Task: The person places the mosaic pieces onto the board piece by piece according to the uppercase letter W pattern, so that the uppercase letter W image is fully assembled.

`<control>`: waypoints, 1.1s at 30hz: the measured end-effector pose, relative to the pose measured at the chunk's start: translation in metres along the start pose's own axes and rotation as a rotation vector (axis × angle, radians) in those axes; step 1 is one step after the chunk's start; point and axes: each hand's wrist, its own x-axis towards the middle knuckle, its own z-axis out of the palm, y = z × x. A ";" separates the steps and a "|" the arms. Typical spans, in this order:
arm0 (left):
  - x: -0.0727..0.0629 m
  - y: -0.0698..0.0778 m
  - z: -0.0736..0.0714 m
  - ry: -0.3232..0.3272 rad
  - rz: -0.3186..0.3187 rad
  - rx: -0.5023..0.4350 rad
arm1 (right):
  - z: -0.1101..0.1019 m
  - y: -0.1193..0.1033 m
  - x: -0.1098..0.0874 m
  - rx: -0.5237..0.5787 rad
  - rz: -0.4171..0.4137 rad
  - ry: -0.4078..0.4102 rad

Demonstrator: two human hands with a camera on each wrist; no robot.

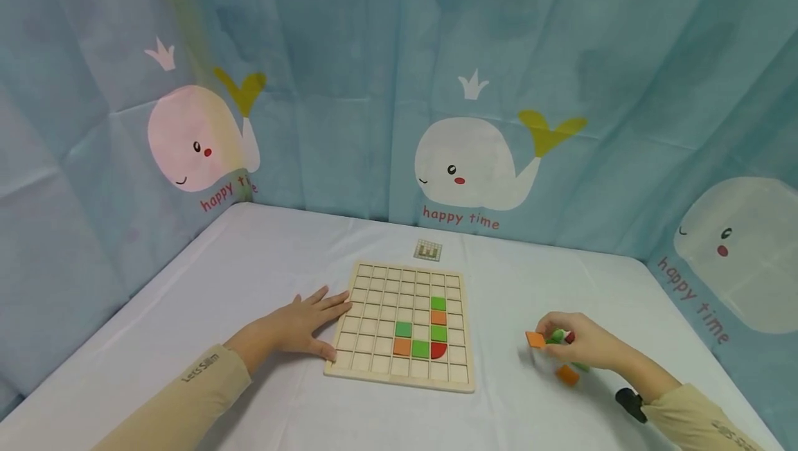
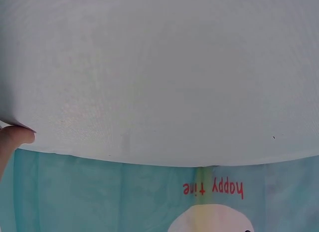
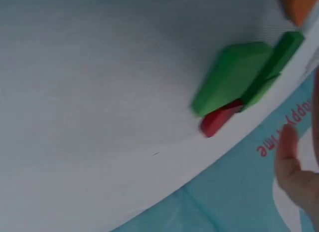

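My left hand (image 1: 304, 325) lies with spread fingers against the left edge of a wooden grid board (image 1: 368, 312). On the board's right half sit several green and orange square tiles and a red rounded tile (image 1: 439, 350). Off to the right, my right hand (image 1: 582, 343) pinches an orange square tile (image 1: 535, 340) above the table. Loose tiles lie under and beside that hand: another orange tile (image 1: 567, 375), a green tile (image 3: 234, 75) and a red tile (image 3: 219, 118). The right hand partly hides this pile in the head view.
A small pattern card (image 1: 428, 250) lies behind the board. By the right sleeve is a black object (image 1: 631, 404) of unclear kind. A white cloth (image 1: 274, 257) covers the table, and a blue whale-print curtain (image 1: 337, 91) hangs along its back and sides.
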 end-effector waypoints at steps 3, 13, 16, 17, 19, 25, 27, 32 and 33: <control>0.000 0.000 0.001 0.001 0.000 -0.003 | -0.001 -0.007 0.005 0.000 0.042 0.035; -0.002 0.002 0.003 -0.008 -0.015 0.002 | 0.000 -0.022 0.024 0.111 0.214 0.065; -0.001 0.001 0.001 0.001 -0.005 0.007 | 0.000 -0.026 0.030 0.113 0.215 0.075; -0.001 0.002 0.001 0.001 -0.004 0.007 | 0.001 -0.028 0.032 0.113 0.214 0.080; -0.001 0.002 0.001 -0.002 0.001 0.008 | 0.002 -0.031 0.034 0.110 0.201 0.082; -0.002 0.003 0.001 -0.003 -0.003 0.018 | 0.003 -0.034 0.043 0.171 0.201 0.068; -0.001 0.002 0.001 0.000 -0.005 0.021 | 0.003 -0.035 0.047 0.270 0.218 0.048; -0.001 0.001 0.001 -0.001 0.002 0.015 | 0.004 -0.037 0.055 0.523 0.272 0.001; -0.001 0.001 0.000 -0.001 0.004 0.013 | 0.004 -0.036 0.057 0.542 0.281 -0.002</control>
